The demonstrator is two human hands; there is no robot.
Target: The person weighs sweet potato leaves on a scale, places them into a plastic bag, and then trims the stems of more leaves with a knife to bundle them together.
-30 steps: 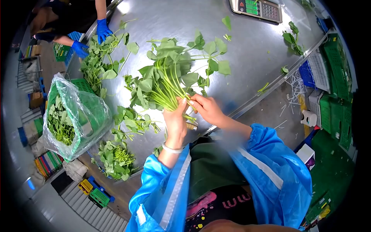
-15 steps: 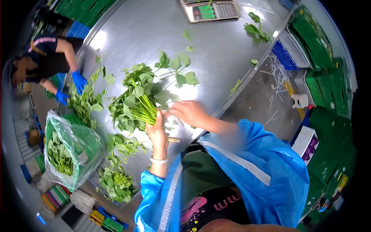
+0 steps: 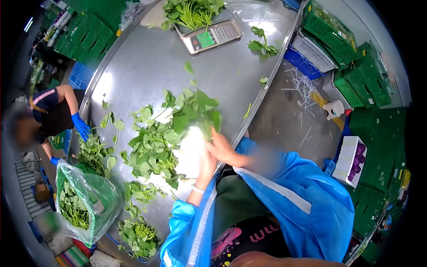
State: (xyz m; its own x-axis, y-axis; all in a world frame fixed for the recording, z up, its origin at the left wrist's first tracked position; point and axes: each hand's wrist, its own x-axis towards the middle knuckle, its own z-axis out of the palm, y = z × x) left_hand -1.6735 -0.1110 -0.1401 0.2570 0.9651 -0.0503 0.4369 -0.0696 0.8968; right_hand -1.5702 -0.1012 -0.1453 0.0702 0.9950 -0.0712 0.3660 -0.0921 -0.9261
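My right hand (image 3: 222,150) is closed around the lower end of a bunch of leafy greens (image 3: 195,111), whose leaves point away from me and are partly blurred. Just below it, my left hand (image 3: 205,168) meets the right at the stems; its fingers are lost behind the right hand and in the bright glare. Left of both hands lies a loose pile of leafy greens (image 3: 153,151) on the metal table (image 3: 231,75). Smaller heaps of greens (image 3: 140,233) lie nearer the table's left edge.
A digital scale (image 3: 215,36) bearing greens stands at the far side. A plastic-lined green crate (image 3: 100,200) holds more greens at left. A co-worker's blue-gloved hand (image 3: 81,127) reaches into greens there. Stacked crates (image 3: 329,29) and a white box (image 3: 347,162) stand beyond the right edge.
The bunch, earlier held in my left hand with stems towards me, has moved right and my right hand now grips it. The view has shifted, bringing the greens on the scale into sight.
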